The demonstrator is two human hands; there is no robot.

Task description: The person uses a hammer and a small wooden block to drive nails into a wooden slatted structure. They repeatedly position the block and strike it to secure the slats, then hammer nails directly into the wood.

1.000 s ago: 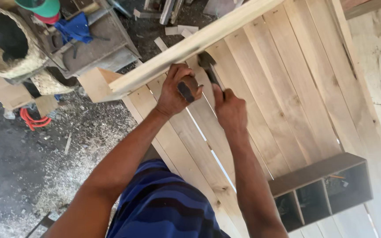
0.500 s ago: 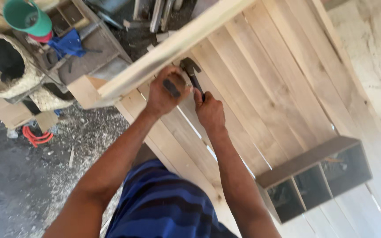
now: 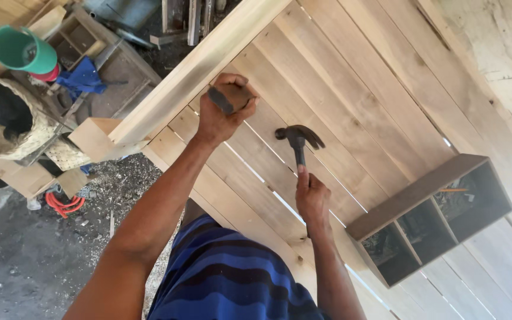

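Right hand (image 3: 312, 198): fist closed around a claw hammer's (image 3: 298, 141) handle, head raised just off the slatted wooden panel (image 3: 351, 101).
Left hand (image 3: 225, 106): clenched on a dark tool (image 3: 227, 98), pressed against the cross beam (image 3: 200, 68).
Nearby: compartment box (image 3: 431, 216) right of the hammer.
Beyond: green bucket (image 3: 22, 50), woven basket (image 3: 4, 118), sawdust floor (image 3: 25, 261).

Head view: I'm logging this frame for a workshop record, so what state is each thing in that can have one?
Left hand: closed in a grip around a dark handle, pressed against the slats.
Right hand: closed on the claw hammer's handle.
Claw hammer: raised, head up, beside the left hand.
Slatted wooden panel: upright, gaps between slats.
Compartment box: open-fronted, items inside.
Green bucket: tilted, open mouth facing the camera.
Woven basket: open.
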